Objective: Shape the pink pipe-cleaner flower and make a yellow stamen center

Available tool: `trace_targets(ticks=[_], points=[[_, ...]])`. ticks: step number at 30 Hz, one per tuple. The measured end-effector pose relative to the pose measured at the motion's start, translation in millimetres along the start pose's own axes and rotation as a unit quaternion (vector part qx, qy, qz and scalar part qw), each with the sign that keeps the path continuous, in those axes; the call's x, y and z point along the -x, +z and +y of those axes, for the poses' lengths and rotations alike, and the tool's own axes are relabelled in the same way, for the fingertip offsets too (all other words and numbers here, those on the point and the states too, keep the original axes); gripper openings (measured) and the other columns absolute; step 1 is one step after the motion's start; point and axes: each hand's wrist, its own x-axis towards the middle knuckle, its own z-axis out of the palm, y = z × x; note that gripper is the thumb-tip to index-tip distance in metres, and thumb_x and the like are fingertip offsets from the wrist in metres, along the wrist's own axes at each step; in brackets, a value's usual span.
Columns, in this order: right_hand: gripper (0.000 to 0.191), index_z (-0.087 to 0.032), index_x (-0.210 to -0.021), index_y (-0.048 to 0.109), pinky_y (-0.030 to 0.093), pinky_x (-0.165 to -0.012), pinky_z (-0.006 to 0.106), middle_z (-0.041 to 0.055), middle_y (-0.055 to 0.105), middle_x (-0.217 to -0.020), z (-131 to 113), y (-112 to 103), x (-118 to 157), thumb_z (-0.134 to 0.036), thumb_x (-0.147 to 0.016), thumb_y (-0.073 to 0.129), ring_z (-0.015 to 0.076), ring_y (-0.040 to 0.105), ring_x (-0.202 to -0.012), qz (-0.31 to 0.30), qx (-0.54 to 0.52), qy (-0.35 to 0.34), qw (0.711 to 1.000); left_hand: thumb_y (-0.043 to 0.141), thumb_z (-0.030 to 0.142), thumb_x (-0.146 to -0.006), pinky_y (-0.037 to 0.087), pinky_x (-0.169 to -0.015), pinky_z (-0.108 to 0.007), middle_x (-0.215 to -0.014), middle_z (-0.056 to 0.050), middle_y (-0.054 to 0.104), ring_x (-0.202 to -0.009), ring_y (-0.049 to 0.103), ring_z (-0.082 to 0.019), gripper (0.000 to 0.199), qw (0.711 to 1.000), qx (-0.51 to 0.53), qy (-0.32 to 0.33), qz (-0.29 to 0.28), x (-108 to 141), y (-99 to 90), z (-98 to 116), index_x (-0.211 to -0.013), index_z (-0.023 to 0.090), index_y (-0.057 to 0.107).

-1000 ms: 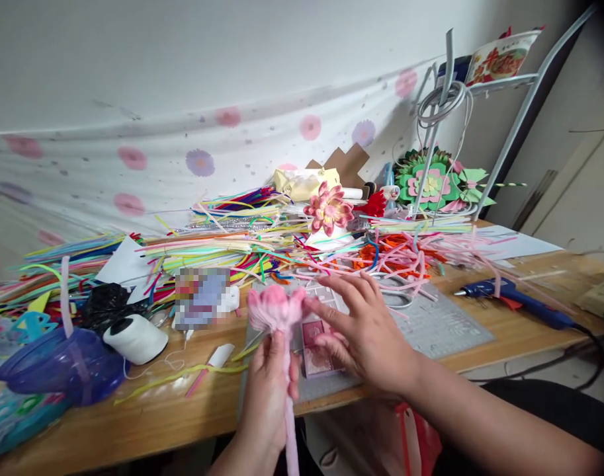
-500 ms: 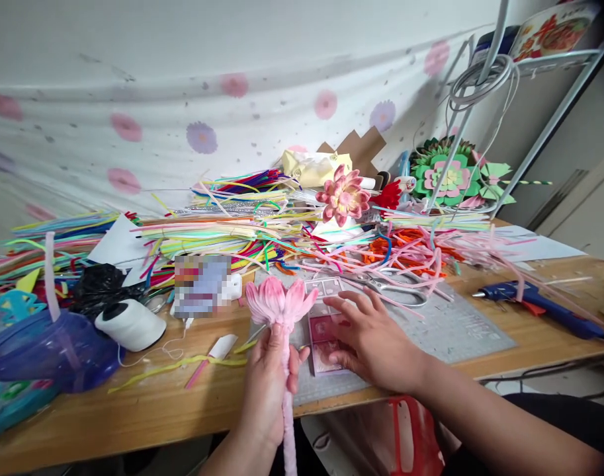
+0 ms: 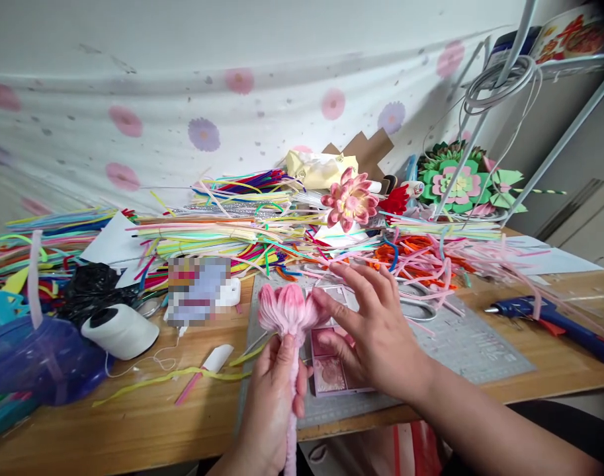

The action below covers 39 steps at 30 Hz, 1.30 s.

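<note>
My left hand is closed around the wrapped pale pink stem of a craft flower, just below its bloom. The flower stands upright, its fuzzy petals deeper pink at the tips. My right hand is open with fingers apart. Its index fingertip is at the flower's right petals, seemingly touching them. Beneath that hand lies an open makeup palette with pink and brownish pans, partly hidden by the fingers. It rests on a grey cutting mat.
Pipe cleaners are heaped along the back, with a finished pink flower above them. A blue glue gun lies at right, scissors behind my right hand. White thread spool and purple basket stand left.
My right hand has risen from the palette to the flower's right petals. My left hand still holds the stem, the bloom turned slightly. The view has shifted a little.
</note>
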Motion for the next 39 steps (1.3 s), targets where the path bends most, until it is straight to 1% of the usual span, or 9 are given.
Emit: trace_targets(ticks=[3,8,12,18,20,23,28,36,39], points=[[0.034,-0.031,-0.123,0.058,0.020,-0.104,0.063,0.0072,0.044,-0.139,5.3,0.6,-4.5,-0.040,-0.091,0.050,0.0335,0.034,-0.124,0.009,-0.021,0.001,1.000,0.051,0.060,-0.082,0.026,-0.036,-0.016,-0.038,0.009,0.044,-0.029,0.032,-0.003,0.045,1.000,-0.006,0.003,-0.001,-3.2,-0.6,-0.3,-0.069,0.018,0.050],[0.023,-0.029,-0.107,0.069,0.038,-0.092,0.048,0.0084,0.052,-0.124,16.9,-2.1,-17.8,-0.030,-0.090,0.055,0.0282,0.045,-0.112,0.038,-0.142,0.086,0.986,0.053,0.062,-0.080,0.025,-0.034,-0.016,-0.039,0.008,0.045,-0.028,0.033,-0.003,0.047,0.999,-0.033,0.012,-0.004,-4.2,2.0,2.6,-0.065,0.018,0.050],[0.011,-0.027,-0.084,0.074,0.036,-0.093,0.047,0.0061,0.054,-0.114,20.3,-9.3,-25.3,-0.031,-0.084,0.065,0.0270,0.046,-0.108,0.010,-0.210,0.102,0.972,0.054,0.062,-0.079,0.023,-0.032,-0.014,-0.041,0.008,0.047,-0.029,0.034,-0.003,0.045,0.998,-0.056,0.013,-0.007,0.2,2.6,5.7,-0.069,0.018,0.050],[0.031,-0.018,-0.076,0.070,0.043,-0.086,0.039,0.0065,0.055,-0.094,32.1,4.5,-11.9,-0.045,-0.087,0.059,0.0225,0.052,-0.095,0.000,-0.280,0.203,0.938,0.056,0.058,-0.080,0.028,-0.034,-0.014,-0.039,0.008,0.048,-0.030,0.037,-0.004,0.042,0.998,-0.056,0.011,-0.027,-0.3,-2.3,3.6,-0.067,0.018,0.051],[0.030,-0.018,-0.085,0.072,0.041,-0.090,0.041,0.0088,0.056,-0.102,34.6,13.3,1.8,-0.045,-0.087,0.058,0.0247,0.050,-0.102,-0.008,-0.235,0.176,0.956,0.057,0.057,-0.080,0.039,-0.041,-0.016,-0.038,0.008,0.047,-0.030,0.038,-0.004,0.042,0.999,-0.025,0.002,-0.021,-3.0,-4.2,1.8,-0.064,0.018,0.050],[0.031,-0.025,-0.096,0.073,0.025,-0.104,0.056,0.0091,0.052,-0.126,32.5,21.3,20.4,-0.049,-0.088,0.055,0.0320,0.039,-0.121,-0.124,-0.116,0.067,0.983,0.060,0.055,-0.079,0.051,-0.061,-0.022,-0.037,0.009,0.047,-0.029,0.036,-0.003,0.040,0.999,0.048,-0.014,-0.020,-7.4,-6.2,0.0,-0.064,0.018,0.052],[0.049,-0.021,-0.112,0.067,0.002,-0.108,0.066,0.0093,0.042,-0.144,20.1,21.4,29.5,-0.058,-0.090,0.045,0.0361,0.026,-0.134,-0.225,-0.019,-0.015,0.974,0.061,0.054,-0.079,0.054,-0.070,-0.027,-0.036,0.011,0.046,-0.027,0.033,-0.002,0.038,0.992,0.118,-0.035,-0.036,-11.8,-8.7,-0.4,-0.075,0.016,0.060],[0.051,-0.020,-0.097,0.069,0.014,-0.106,0.064,0.0087,0.048,-0.138,7.2,19.6,30.6,-0.062,-0.089,0.042,0.0345,0.029,-0.132,-0.222,-0.079,0.018,0.972,0.056,0.052,-0.084,0.052,-0.070,-0.026,-0.033,0.010,0.045,-0.028,0.032,-0.002,0.039,0.986,0.153,-0.054,-0.046,-15.8,-13.8,-5.3,-0.080,0.014,0.063],[0.038,-0.024,-0.098,0.070,0.024,-0.103,0.059,0.0087,0.053,-0.126,8.1,13.3,25.8,-0.052,-0.092,0.045,0.0307,0.039,-0.123,-0.152,-0.136,0.030,0.979,0.057,0.053,-0.083,0.050,-0.067,-0.025,-0.033,0.010,0.046,-0.027,0.031,-0.001,0.040,0.984,0.160,-0.064,-0.042,-14.2,-14.0,-4.4,-0.084,0.013,0.064]])
